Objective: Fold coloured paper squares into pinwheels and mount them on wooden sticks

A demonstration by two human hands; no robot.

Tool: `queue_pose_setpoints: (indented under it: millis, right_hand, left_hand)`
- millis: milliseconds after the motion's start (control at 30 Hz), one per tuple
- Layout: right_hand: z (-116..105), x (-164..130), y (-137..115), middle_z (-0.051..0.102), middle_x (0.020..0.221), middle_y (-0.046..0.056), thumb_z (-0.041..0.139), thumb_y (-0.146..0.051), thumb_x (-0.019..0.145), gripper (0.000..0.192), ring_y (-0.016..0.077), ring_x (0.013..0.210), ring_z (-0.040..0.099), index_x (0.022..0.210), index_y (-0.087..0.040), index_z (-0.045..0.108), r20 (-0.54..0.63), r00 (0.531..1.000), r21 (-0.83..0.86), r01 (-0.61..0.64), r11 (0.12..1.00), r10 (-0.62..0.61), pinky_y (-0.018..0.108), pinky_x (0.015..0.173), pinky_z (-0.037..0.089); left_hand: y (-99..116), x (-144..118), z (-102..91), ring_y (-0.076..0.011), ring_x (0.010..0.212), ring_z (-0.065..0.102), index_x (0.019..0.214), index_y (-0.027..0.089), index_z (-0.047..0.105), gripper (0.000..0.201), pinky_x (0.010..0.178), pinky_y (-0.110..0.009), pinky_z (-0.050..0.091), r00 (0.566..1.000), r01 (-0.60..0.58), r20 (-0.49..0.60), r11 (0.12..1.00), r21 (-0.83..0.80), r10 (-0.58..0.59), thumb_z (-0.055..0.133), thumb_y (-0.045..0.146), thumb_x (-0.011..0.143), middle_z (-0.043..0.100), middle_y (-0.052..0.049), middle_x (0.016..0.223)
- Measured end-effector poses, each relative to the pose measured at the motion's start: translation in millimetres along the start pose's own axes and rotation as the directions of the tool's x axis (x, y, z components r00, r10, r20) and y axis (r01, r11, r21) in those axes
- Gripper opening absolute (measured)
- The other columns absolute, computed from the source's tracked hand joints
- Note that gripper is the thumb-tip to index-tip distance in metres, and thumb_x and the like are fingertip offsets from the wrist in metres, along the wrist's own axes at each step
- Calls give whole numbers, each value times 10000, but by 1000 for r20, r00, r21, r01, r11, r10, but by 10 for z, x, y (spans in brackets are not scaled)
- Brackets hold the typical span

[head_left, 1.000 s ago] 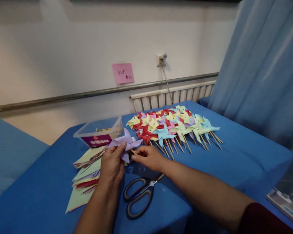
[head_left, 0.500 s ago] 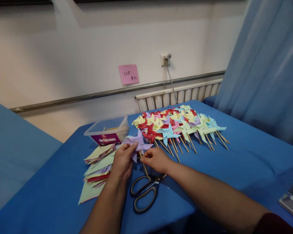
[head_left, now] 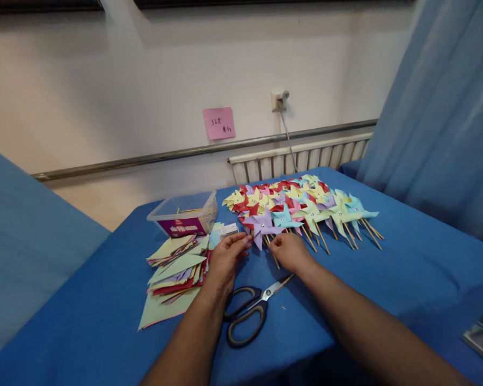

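Blue cloth covers the tabletop under a pale wall. Fingers of the left hand lie loosely apart, the tips touching the left blade of a purple pinwheel. Fingers of the right hand curl together over its wooden stick (whether they really pinch it, I cannot tell). This pinwheel is folded paper with four pointed blades and a small shiny pin at the centre, and it lies flat at the near left edge of the pinwheel rows. Near the wrists lie black-handled scissors. Left of them sits a stack of coloured paper, with a clear plastic box behind it.
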State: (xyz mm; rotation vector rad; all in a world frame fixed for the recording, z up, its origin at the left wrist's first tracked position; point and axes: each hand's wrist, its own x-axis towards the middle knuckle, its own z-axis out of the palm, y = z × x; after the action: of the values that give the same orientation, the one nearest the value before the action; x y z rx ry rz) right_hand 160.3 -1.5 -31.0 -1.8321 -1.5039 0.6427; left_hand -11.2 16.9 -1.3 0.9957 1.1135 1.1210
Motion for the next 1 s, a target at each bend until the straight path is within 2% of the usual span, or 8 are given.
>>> queue_pose_setpoints:
  millis: [167,367,533,667,833,1000]
  right_hand:
    - [-46,31,29,773,835,97,563,-263,851,231,210,788,673,778,-178,765,-18,1000,-169,-23,985,20,285,652,364]
    - [-16,2,3,773,968,118,550,-247,876,222,237,915,689,888,-180,761,-5,1000,-274,-16,962,15,299,735,391]
    - [-16,-18,-36,765,954,125,579,-267,877,179,251,917,687,913,-174,727,-5,1000,-318,-13,948,12,304,708,381]
    - [-81,-76,-86,749,863,116,579,-308,898,170,237,815,678,921,-165,669,-48,998,-349,17,937,-36,300,640,338]
    - [-31,-257,-180,697,715,32,521,-321,938,184,175,664,628,814,-204,591,-139,971,-201,163,966,-193,284,610,308]
    - [347,-379,-414,710,767,36,505,-274,937,135,181,700,645,871,-200,596,-71,936,23,346,938,-343,281,632,354]
  left_hand:
    - [-18,-6,-5,-150,751,664,923,140,716,350,661,-240,482,1000,-18,26,997,70,16,831,281,624,757,-108,936]
    - [-27,-20,-9,-144,733,657,891,148,710,337,676,-248,477,997,-2,83,995,99,-6,827,301,615,761,-113,938]
    - [-42,-3,-19,-139,721,658,898,139,705,331,681,-246,477,994,-2,108,992,126,-12,812,295,626,763,-111,913]
    - [-34,7,-10,-137,707,659,885,136,701,329,676,-245,475,995,-11,102,989,146,-4,807,298,619,764,-108,889]
    - [1,-6,-13,-132,655,637,841,144,696,307,645,-249,469,996,-90,-2,988,124,91,798,313,606,757,-82,818]
    - [51,-5,-32,-143,660,644,835,147,682,314,685,-273,492,965,-228,-113,971,64,234,797,318,598,741,-57,784]
